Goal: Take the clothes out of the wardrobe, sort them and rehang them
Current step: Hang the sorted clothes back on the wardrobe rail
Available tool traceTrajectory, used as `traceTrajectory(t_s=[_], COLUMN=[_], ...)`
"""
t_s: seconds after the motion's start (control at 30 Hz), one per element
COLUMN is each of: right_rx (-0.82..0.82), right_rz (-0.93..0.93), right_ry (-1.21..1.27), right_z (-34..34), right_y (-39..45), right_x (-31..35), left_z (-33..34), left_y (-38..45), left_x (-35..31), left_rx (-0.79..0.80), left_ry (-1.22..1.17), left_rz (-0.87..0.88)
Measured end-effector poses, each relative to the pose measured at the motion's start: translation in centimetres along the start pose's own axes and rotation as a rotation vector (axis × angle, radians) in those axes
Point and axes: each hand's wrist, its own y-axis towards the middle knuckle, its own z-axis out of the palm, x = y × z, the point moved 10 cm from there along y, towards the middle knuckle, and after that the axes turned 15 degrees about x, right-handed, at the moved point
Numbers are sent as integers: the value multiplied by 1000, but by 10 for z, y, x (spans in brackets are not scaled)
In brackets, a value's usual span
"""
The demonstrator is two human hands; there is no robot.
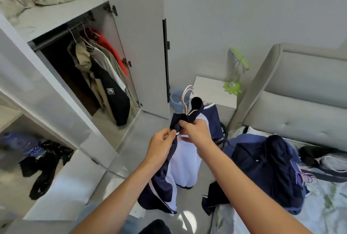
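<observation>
A navy and white jacket [185, 160] hangs in front of me on a pale hanger [186, 95]. My left hand [162, 144] pinches the jacket's front edge near the collar. My right hand [194, 132] grips the navy collar beside it. The open wardrobe [62, 18] on the left holds several hung clothes [101, 72]: beige, black and red ones on a rail. A heap of dark blue and black clothes [266, 166] lies on the bed at the right.
The wardrobe door [142, 46] stands open ahead. A white nightstand [214, 93] with a green lamp [234, 76] and a blue bucket [177, 99] are behind the jacket. Black clothes [43, 164] spill from a lower left shelf. A padded headboard [304, 91] rises at right.
</observation>
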Motion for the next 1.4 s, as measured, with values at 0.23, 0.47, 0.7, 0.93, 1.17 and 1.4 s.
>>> traceTrajectory(t_s=[0.23,0.47,0.7,0.93,1.17,1.4], right_rx=[74,120,190,465,728,889], right_rz=[36,73,54,-18,-47,-134], right_ry=[-36,-55,-174,-249,-440,-502], right_z=[15,12,39,85,114,149], right_y=[108,207,295,383,438,451], right_x=[22,62,113,159,178,186], left_z=[-30,-56,-107,-167,-200,-197], left_y=[80,183,248,296,323,292], left_x=[13,17,6,5,-11,-16], left_rx=[-93,-148,-248,-482,-826,-983], left_ry=[-56,-67,-147,-275,-334,-278], left_rz=[-30,-56,-95,-100,-123,-184])
